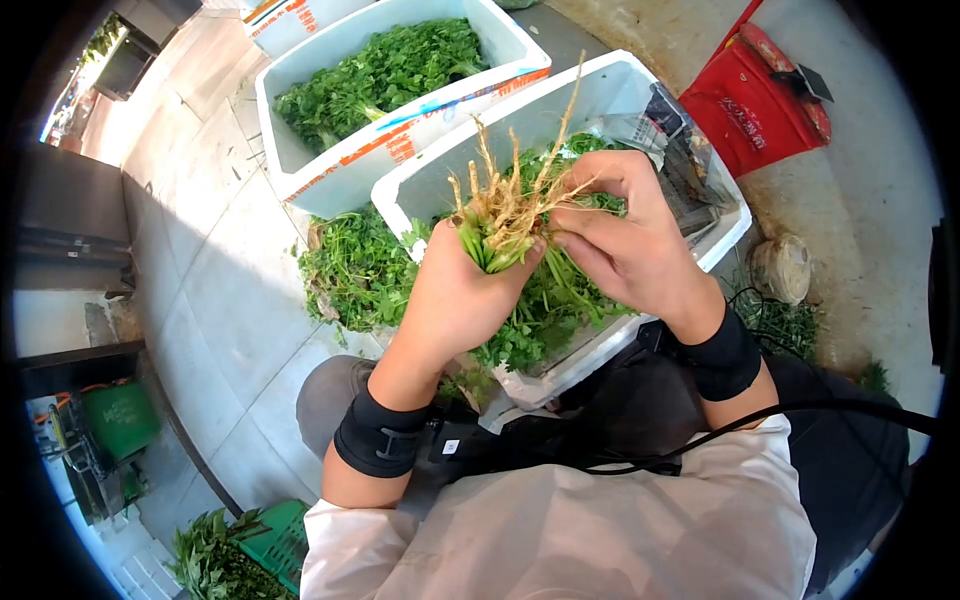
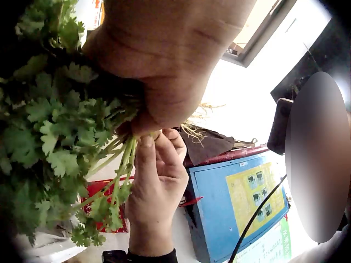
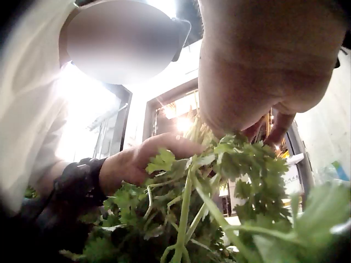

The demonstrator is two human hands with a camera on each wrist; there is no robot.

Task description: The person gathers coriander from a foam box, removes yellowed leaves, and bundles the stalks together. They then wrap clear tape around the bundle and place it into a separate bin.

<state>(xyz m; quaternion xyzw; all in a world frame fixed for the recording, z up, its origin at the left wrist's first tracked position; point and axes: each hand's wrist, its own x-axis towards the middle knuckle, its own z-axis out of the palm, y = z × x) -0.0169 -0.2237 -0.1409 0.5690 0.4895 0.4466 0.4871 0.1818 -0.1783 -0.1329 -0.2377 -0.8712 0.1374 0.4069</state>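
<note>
Upside down, a bunch of coriander has its pale roots pointing up and its leaves hanging below. My left hand grips the bunch round its stems just under the roots. At the right side of the bunch, the thumb and fingers of my right hand pinch some coriander stems, close beside the left thumb. Seen from the left wrist, the leaves fill the left side, and the right hand holds thin stems under the left hand. In the right wrist view, loose stems hang below both hands.
Under my hands stands a white foam box holding coriander and newspaper. Behind it, another foam box holds more greens. Coriander lies on the floor to the left. A red bag stands at the back right.
</note>
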